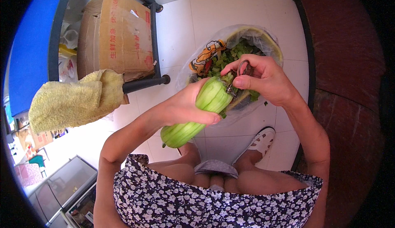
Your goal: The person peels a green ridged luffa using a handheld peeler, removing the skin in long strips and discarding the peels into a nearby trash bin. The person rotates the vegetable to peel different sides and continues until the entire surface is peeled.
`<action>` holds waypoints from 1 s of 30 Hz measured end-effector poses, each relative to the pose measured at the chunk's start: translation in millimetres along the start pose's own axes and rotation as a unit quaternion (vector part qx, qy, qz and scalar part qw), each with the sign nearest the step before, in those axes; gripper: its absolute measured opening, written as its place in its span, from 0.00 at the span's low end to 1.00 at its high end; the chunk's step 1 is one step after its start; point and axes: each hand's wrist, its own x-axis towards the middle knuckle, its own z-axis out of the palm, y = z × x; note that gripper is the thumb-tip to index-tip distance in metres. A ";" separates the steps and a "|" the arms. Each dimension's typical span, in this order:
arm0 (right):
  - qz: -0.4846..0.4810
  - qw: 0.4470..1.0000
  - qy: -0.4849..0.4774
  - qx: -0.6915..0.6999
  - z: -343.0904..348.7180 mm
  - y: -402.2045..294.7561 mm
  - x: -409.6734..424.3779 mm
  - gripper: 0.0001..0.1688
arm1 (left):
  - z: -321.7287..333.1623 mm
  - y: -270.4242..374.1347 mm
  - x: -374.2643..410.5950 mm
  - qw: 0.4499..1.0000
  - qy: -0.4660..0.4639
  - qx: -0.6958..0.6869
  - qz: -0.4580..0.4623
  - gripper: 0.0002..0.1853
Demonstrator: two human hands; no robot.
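Note:
A long pale-green gourd (214, 97), its surface streaked as if peeled, lies slanted across my left hand (191, 104), whose fingers and thumb wrap its middle. At its upper end, my right hand (256, 77) pinches a small dark metal tool with a looped handle (244, 67); the metal part (230, 90) touches the gourd's end. The tool's exact kind cannot be told. Under both hands stands a waste bin with a clear plastic liner (279, 44), holding leafy green scraps (242, 50) and an orange patterned wrapper (207, 55).
On the left, a cardboard box (123, 40) stands in a dark metal frame (155, 43), with a yellow towel (77, 100) draped over its end. A dark reddish-brown panel (345, 58) borders the right side. White shoes (262, 141) rest on the tiled floor (172, 27).

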 end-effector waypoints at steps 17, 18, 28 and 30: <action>-0.019 0.980 0.116 -0.158 23.1 9.8 6.7 0.11 | 4.0 -7.6 -0.3 0.994 0.065 0.081 0.033 0.31; -0.013 0.980 0.126 -0.155 24.7 10.4 6.5 0.11 | 3.7 -7.4 0.4 0.993 0.067 0.087 0.040 0.31; -0.056 0.974 0.199 -0.095 33.7 28.2 7.3 0.12 | 8.5 -17.2 5.8 0.981 0.125 0.130 0.075 0.30; -0.032 0.981 0.178 -0.074 33.5 24.1 4.5 0.11 | 5.7 -13.8 5.8 0.981 0.115 0.138 0.071 0.29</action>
